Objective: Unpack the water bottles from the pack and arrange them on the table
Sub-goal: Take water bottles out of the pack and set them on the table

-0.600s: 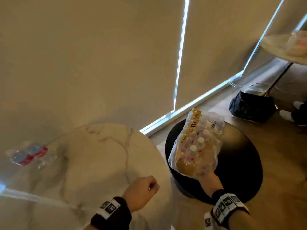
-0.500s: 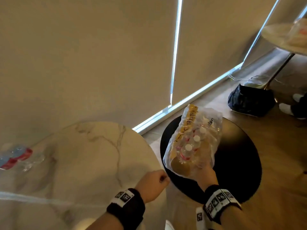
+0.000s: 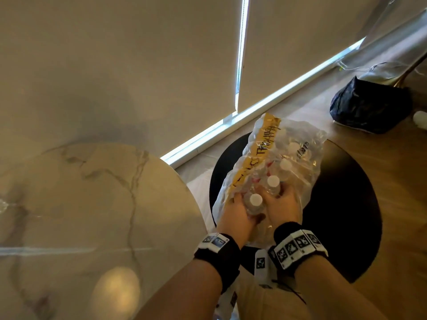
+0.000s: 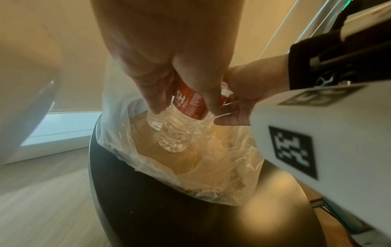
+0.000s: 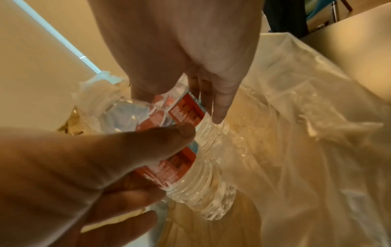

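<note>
A torn clear plastic pack (image 3: 288,144) with a yellow strip holds several white-capped water bottles and lies on a black round table (image 3: 342,204). My left hand (image 3: 240,211) grips the nearest bottle (image 3: 254,203) inside the pack's open end. In the left wrist view the left hand's fingers (image 4: 156,93) wrap that red-labelled bottle (image 4: 182,120). My right hand (image 3: 282,204) grips the bottle beside it (image 3: 273,183). The right wrist view shows the right hand's fingers (image 5: 217,103) round this second bottle (image 5: 190,110), with the left-hand bottle (image 5: 194,180) below.
A round marble table (image 3: 92,204) stands to the left of the black one, close to its edge. Beige blinds hang behind both. A black bag (image 3: 369,105) sits on the wooden floor at the far right.
My left hand left the marble table's edge, reached into the pack and took hold of a bottle. My right hand shifted from the pack's near end onto a second bottle.
</note>
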Motion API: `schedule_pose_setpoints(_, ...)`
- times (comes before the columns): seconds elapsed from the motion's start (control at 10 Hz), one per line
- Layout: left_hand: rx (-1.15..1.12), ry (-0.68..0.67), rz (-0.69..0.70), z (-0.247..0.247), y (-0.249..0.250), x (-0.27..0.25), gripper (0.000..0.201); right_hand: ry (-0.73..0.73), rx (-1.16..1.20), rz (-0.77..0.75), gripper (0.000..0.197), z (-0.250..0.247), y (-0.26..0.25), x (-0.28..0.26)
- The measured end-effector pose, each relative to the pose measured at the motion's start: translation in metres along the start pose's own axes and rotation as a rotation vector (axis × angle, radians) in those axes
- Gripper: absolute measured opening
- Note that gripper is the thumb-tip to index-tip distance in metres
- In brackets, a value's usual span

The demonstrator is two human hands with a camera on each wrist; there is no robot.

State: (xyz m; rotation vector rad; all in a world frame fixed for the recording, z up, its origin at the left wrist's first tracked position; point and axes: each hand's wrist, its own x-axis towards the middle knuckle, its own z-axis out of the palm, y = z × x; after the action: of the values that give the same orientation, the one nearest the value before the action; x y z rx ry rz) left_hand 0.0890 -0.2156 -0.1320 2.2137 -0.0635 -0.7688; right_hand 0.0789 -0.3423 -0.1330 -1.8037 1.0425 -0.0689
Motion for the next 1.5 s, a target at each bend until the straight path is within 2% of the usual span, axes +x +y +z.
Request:
schedule_pose_setpoints(0.1,-0.020,0.015,0.027,-0.001,-0.001,0.000,0.076,0.011,-0.093,-0.017,0.054,0.001,-0.002,-0.001)
schedule_pose_setpoints(0.2,-0.076,0.012,0.128,-0.016,-0.010,-0.017,0.088,0.002,-0.142,-0.027,0.068,-0.012,-0.012,-0.026)
schedule_pose_setpoints(0.3,-0.096,0.034,0.150,-0.041,-0.024,-0.054,0.073,0.010,-0.256,-0.049,0.066,-0.030,-0.024,-0.060)
schedule_pose_setpoints(0.4,-0.241,0.105,0.188,-0.079,-0.044,-0.102,0.059,0.025,-0.269,-0.191,0.052,-0.042,-0.043,-0.114)
schedule_pose_setpoints(0.5,-0.356,0.187,0.191,-0.125,-0.079,-0.145,0.059,-0.062,-0.228,-0.383,0.036,-0.032,-0.068,-0.176)
schedule_pose_setpoints(0.6,-0.411,0.273,0.134,-0.173,-0.125,-0.190,0.057,-0.268,-0.255,-0.508,0.035,0.009,-0.085,-0.233)
schedule_pose_setpoints(0.8,-0.319,0.419,0.029,-0.258,-0.240,-0.262,0.053,-0.662,-0.369,-0.586,0.042,0.142,-0.087,-0.336)
schedule_pose_setpoints(0.9,-0.289,0.496,-0.064,-0.289,-0.291,-0.286,0.052,-0.754,-0.440,-0.628,0.041,0.202,-0.088,-0.379)
schedule_pose_setpoints(1.0,-0.323,0.527,-0.138,-0.306,-0.324,-0.299,0.061,-0.803,-0.452,-0.663,0.040,0.247,-0.085,-0.410)
schedule_pose_setpoints(1.1,-0.359,0.522,-0.129,-0.310,-0.343,-0.303,0.073,-0.792,-0.499,-0.679,0.051,0.271,-0.080,-0.425)
schedule_pose_setpoints(1.2,-0.402,0.499,-0.151,-0.308,-0.360,-0.300,0.080,-0.764,-0.472,-0.631,0.064,0.278,-0.079,-0.425)
schedule_pose_setpoints(1.3,-0.305,0.405,-0.279,-0.300,-0.379,-0.299,0.092,-0.815,-0.443,-0.578,0.076,0.270,-0.081,-0.418)
schedule_pose_setpoints(1.4,-0.010,0.252,-0.413,-0.287,-0.375,-0.310,0.045,-0.852,-0.456,-0.553,0.090,0.242,-0.076,-0.403)
schedule_pose_setpoints(1.5,0.124,0.190,-0.405,-0.267,-0.356,-0.319,0.034,-0.754,-0.425,-0.527,0.075,0.192,-0.059,-0.371)
